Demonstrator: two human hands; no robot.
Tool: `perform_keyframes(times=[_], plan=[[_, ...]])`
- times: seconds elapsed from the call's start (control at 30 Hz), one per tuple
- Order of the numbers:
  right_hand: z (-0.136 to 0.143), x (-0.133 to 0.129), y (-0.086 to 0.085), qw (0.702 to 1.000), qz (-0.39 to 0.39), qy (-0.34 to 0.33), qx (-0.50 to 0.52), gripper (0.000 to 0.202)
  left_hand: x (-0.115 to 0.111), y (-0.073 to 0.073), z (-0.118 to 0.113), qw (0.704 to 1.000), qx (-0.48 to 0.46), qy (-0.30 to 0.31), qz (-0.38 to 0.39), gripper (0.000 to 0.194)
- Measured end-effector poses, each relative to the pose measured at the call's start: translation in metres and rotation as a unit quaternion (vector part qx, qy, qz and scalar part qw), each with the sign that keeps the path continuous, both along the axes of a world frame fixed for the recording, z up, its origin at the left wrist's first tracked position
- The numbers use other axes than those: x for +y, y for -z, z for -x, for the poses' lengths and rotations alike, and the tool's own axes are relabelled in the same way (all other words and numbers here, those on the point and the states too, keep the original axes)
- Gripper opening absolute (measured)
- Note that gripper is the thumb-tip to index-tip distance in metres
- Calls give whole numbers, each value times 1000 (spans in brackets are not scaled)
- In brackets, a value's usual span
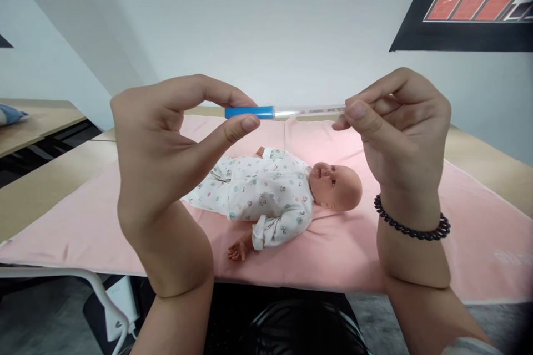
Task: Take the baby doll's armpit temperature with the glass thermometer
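Note:
A slim clear tube (308, 111) with a blue cap (250, 112) is held level in front of me, with small print near its right part. My left hand (166, 138) pinches the blue cap between thumb and fingers. The clear right end is between the thumb and fingers of my right hand (395, 122), which hide its tip. Behind and below both hands, a bald baby doll (270, 188) in a white patterned suit lies on its back, head to the right.
A pink cloth (333, 255) covers much of the wooden table (478, 150). At the lower left are a white metal rail (62, 273) and a white box-like object (120, 305). A blue item (11, 115) lies on the far left table. Behind stands a wall with a dark-framed window (462, 36).

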State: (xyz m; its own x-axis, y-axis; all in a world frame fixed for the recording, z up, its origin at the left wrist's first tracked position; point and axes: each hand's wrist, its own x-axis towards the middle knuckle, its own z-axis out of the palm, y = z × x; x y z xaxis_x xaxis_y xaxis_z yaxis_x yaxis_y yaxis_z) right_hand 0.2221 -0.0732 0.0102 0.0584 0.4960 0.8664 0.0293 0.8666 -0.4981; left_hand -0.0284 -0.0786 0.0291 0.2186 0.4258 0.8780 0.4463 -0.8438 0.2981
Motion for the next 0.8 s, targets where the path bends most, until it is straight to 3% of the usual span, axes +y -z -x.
perform_keyframes(times=[0.37,0.6,0.8], plan=[[-1,-4,2,999,37,18,-23,13,2,-2,0,999,35,3,-25,22],[-1,-8,1,997,63,22,-27,15,-5,-6,-2,998,61,-32,6,8],[-3,-10,-2,994,95,10,-47,14,-7,-9,-6,990,110,-81,40,33]])
